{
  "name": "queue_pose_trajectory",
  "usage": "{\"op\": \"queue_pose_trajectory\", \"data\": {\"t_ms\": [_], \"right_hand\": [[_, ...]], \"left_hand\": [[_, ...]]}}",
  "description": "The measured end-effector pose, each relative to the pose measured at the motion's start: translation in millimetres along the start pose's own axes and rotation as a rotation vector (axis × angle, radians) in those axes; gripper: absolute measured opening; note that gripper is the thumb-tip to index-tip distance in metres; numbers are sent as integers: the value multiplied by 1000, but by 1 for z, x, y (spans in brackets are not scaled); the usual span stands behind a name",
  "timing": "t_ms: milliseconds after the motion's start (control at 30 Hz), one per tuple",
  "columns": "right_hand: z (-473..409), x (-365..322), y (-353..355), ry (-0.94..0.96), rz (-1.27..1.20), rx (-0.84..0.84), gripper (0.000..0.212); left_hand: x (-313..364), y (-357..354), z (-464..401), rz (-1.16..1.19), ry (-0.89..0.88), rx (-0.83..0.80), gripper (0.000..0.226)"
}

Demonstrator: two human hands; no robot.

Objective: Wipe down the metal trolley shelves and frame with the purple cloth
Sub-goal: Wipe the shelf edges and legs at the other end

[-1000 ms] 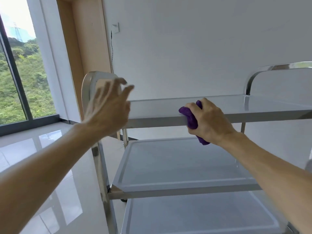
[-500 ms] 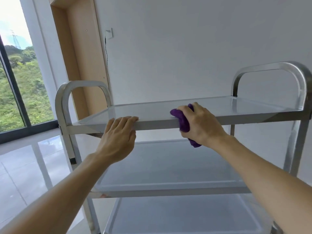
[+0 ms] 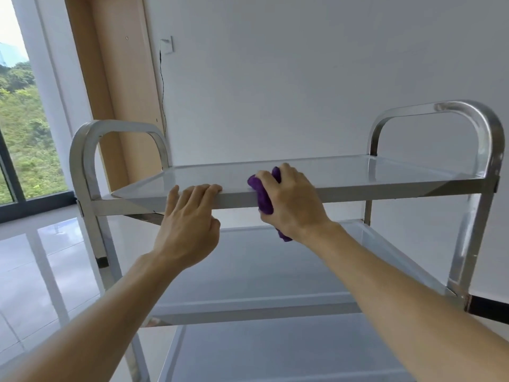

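A three-shelf metal trolley stands in front of me, with arched handles at its left and right ends. My right hand grips a bunched purple cloth and holds it against the front rim of the top shelf, near its middle. Part of the cloth hangs out below my palm. My left hand holds the same rim just left of the cloth, fingers hooked over the edge and thumb underneath. The middle shelf and bottom shelf lie below my arms.
A white wall stands close behind the trolley, with a wall plate and hanging cable beside a wooden panel. A large window fills the left. Glossy floor tiles spread left of the trolley.
My left hand came down from the air onto the top shelf's front rim and now holds it. The view shifted so the whole trolley shows. My right hand stays at the rim with the cloth.
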State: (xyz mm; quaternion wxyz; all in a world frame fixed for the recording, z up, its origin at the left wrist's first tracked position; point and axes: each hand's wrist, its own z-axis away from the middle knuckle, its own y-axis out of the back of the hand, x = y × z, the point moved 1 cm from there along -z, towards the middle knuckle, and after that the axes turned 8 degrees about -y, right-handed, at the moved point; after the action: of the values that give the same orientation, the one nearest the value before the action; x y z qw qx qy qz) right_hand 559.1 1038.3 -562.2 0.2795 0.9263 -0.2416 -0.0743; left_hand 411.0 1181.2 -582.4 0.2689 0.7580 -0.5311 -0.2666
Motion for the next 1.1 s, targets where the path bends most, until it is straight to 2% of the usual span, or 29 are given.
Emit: {"op": "queue_pose_trajectory", "data": {"t_ms": [67,167,400,567,733,833,967,1100], "right_hand": [[-3,-8,-2,43,27,-14,55],[6,21,14,73,9,-2,52],[38,128,51,-135,139,21,64],[38,118,48,-168,130,1,59],[36,88,47,-122,116,44,55],[35,66,42,-73,93,69,56],[28,58,38,-15,106,-1,60],[33,84,53,-44,109,-63,60]], "left_hand": [[-8,3,4,-4,-20,-4,59],[-21,5,10,-4,-36,-2,63],[-35,9,12,19,-5,-25,55],[-7,13,1,49,120,32,41],[61,4,-16,108,-110,39,65],[91,-6,-29,123,-155,3,69],[81,-10,-29,20,-132,-25,72],[57,-7,-22,7,-129,-48,73]]}}
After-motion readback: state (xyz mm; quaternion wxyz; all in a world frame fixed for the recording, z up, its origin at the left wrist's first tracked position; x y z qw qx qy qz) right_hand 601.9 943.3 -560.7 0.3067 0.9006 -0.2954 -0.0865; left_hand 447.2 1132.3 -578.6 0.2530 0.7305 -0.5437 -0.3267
